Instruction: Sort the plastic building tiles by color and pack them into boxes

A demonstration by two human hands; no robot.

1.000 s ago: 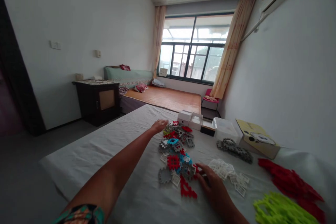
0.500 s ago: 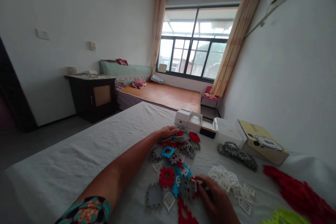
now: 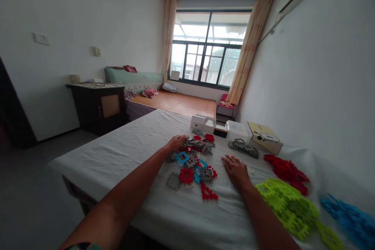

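Note:
At the far left edge of a mixed pile of notched plastic building pieces [image 3: 191, 160], my left hand [image 3: 176, 141] has its fingers bent in against the grey pieces. What lies under those fingertips is hidden. My right hand [image 3: 236, 168] rests palm down on the cloth right of the pile, fingers stretched out. White lattice pieces [image 3: 250, 171] peek out beside it; the hand hides the others. Within the mixed pile are a red square piece [image 3: 186, 175], a blue piece [image 3: 182, 158] and a grey square piece [image 3: 207, 174]. A red triangular piece [image 3: 209, 192] lies at the near end.
Sorted heaps of grey [image 3: 243, 147], red [image 3: 287, 172], lime-green [image 3: 288, 205] and blue pieces [image 3: 350, 218] lie to the right. Small white boxes [image 3: 198, 121], a clear plastic tub [image 3: 238, 131] and a yellow box [image 3: 264, 137] line the far side of the cloth-covered table [image 3: 125, 156].
My right hand has moved away from the mixed pile, forward and over the white pieces, its fingers now straighter. My left hand stays by the pile's far end. The view has drawn back and shifted right.

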